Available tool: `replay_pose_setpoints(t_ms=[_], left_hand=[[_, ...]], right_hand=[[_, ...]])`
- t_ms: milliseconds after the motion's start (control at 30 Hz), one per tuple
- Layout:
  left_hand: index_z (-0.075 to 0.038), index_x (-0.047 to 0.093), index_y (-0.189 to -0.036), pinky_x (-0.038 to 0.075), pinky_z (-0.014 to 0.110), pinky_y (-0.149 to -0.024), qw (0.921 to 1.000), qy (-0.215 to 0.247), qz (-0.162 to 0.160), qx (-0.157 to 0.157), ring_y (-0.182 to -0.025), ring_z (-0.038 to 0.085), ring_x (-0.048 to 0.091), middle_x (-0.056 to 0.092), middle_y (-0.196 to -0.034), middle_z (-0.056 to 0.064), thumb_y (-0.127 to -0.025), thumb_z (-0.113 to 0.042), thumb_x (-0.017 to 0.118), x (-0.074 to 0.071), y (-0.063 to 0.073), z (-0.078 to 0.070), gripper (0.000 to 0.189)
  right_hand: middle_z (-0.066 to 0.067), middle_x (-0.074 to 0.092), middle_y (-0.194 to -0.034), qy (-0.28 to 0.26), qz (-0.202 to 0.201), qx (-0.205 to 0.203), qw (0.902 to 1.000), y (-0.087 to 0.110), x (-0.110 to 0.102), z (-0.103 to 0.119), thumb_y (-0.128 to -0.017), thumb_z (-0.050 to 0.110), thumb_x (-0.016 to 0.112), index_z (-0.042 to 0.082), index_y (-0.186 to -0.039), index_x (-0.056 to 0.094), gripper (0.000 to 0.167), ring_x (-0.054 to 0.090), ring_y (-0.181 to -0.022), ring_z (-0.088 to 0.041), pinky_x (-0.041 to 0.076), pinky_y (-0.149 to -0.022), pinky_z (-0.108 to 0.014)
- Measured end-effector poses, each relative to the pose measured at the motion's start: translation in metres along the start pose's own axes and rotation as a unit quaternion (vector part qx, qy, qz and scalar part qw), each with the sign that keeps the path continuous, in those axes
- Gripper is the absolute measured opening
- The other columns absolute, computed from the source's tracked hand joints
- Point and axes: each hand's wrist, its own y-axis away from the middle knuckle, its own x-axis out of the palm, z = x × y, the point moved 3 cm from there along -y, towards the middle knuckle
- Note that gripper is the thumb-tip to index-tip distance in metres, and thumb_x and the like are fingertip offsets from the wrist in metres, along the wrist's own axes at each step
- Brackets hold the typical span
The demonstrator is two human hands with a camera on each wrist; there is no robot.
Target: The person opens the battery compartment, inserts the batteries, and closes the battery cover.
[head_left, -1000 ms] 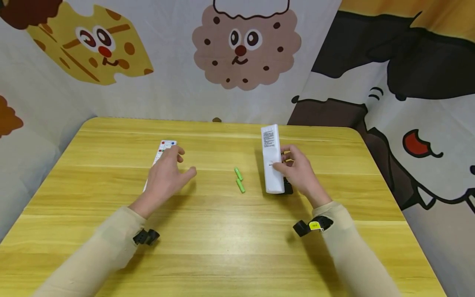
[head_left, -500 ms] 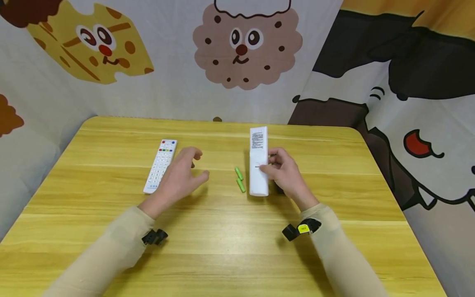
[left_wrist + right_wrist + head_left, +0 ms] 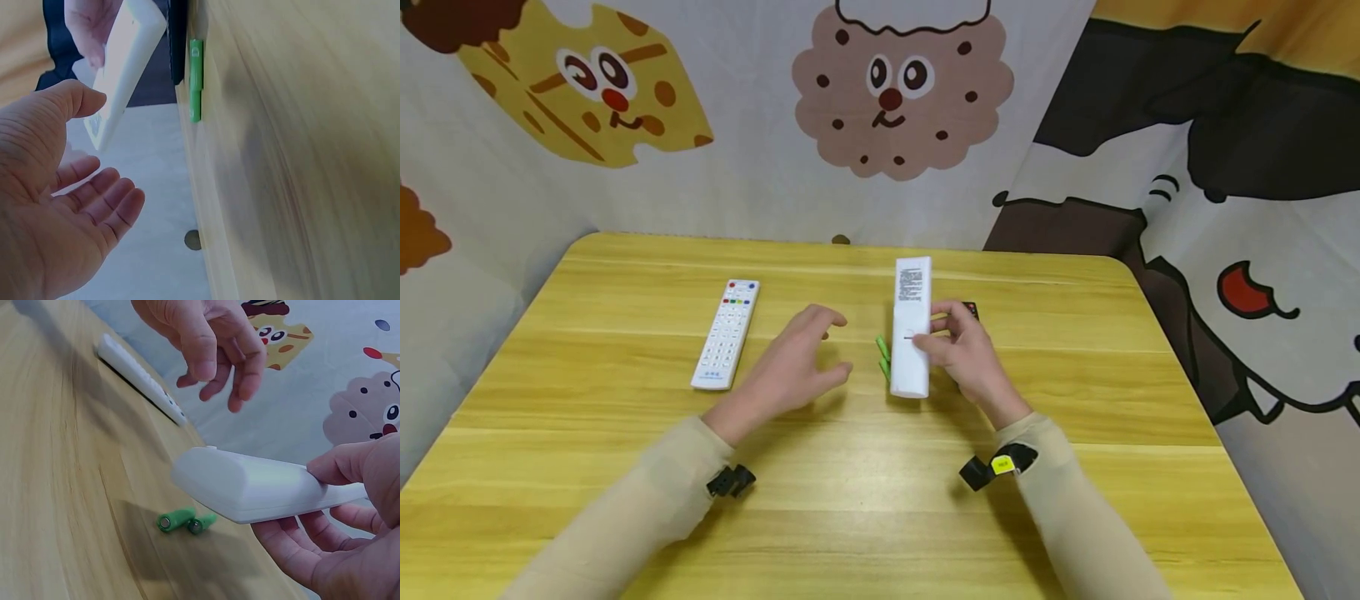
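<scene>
My right hand [image 3: 964, 350] grips a white remote control [image 3: 912, 317] by its right side, thumb on its back. The remote's labelled back faces up, and it is held above the table in the right wrist view. Two green batteries [image 3: 184, 520] lie on the table below it, partly covered by the remote in the head view. My left hand [image 3: 788, 362] hovers left of the remote with nothing in it, fingers loosely bent and thumb apart. In the left wrist view, its thumb overlaps the remote's [image 3: 122, 69] lower end.
A second white remote control [image 3: 726, 335] lies buttons up on the wooden table [image 3: 865, 517], at the left. A black remote [image 3: 971, 309] lies behind my right hand, mostly hidden. A printed curtain [image 3: 752, 192] hangs along the table's far edge.
My right hand has carried the white remote left, over the batteries. My left hand has moved right, away from the other white remote, which is now fully in sight.
</scene>
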Motion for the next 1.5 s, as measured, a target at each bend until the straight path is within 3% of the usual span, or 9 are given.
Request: replay_pose_setpoints(t_ms=[367,533,867,1033,1267,1500], left_hand=[[-0.005,0.054,-0.142,0.043,0.043,-0.117,0.9973,-0.015,0.020,0.069,-0.138,0.027,0.048,0.051,-0.148,0.009,-0.085,-0.023,0.086,0.018,-0.002,-0.018,0.068],[-0.004,0.054,-0.143,0.041,0.043,-0.118,0.9954,-0.023,0.025,0.090,-0.140,0.026,0.047,0.049,-0.151,0.009,-0.081,-0.026,0.089,0.024,-0.002,-0.026,0.074],[-0.005,0.057,-0.136,0.043,0.043,-0.117,0.9863,-0.039,0.012,0.159,-0.138,0.028,0.048,0.047,-0.152,0.010,-0.074,-0.027,0.096,0.033,-0.002,-0.034,0.076],[-0.005,0.057,-0.138,0.046,0.043,-0.115,0.9831,-0.051,0.001,0.176,-0.134,0.028,0.049,0.049,-0.150,0.010,-0.070,-0.026,0.097,0.036,-0.002,-0.036,0.082],[-0.004,0.059,-0.135,0.046,0.040,-0.114,0.9794,-0.075,-0.017,0.187,-0.130,0.027,0.050,0.050,-0.145,0.011,-0.072,-0.017,0.096,0.037,-0.003,-0.037,0.075],[-0.003,0.058,-0.132,0.045,0.039,-0.115,0.9766,-0.075,-0.023,0.200,-0.128,0.028,0.053,0.052,-0.141,0.013,-0.069,-0.012,0.096,0.038,-0.004,-0.037,0.073]], right_hand=[[-0.018,0.056,-0.114,-0.029,0.007,0.001,0.9996,0.001,0.008,0.001,-0.094,-0.002,0.067,0.001,-0.136,0.049,0.046,0.068,-0.085,-0.022,0.062,-0.069,-0.030],[-0.019,0.056,-0.115,-0.038,0.015,0.000,0.9992,0.002,0.012,0.002,-0.094,-0.003,0.067,0.001,-0.136,0.049,0.046,0.069,-0.087,-0.023,0.063,-0.070,-0.032],[-0.020,0.057,-0.118,-0.049,0.023,0.003,0.9985,0.002,0.016,0.003,-0.094,-0.001,0.067,0.001,-0.136,0.049,0.046,0.071,-0.092,-0.025,0.064,-0.073,-0.036],[-0.021,0.057,-0.120,-0.053,0.025,-0.001,0.9983,0.002,0.018,0.002,-0.094,-0.001,0.067,0.001,-0.136,0.049,0.046,0.070,-0.095,-0.026,0.064,-0.075,-0.036],[-0.025,0.057,-0.126,-0.061,0.029,-0.013,0.9976,0.002,0.019,0.004,-0.094,-0.002,0.066,-0.001,-0.137,0.047,0.047,0.069,-0.102,-0.030,0.064,-0.079,-0.038],[-0.025,0.059,-0.125,-0.062,0.033,-0.012,0.9975,0.002,0.019,0.002,-0.096,-0.003,0.063,-0.002,-0.139,0.046,0.047,0.069,-0.100,-0.025,0.064,-0.080,-0.035]])
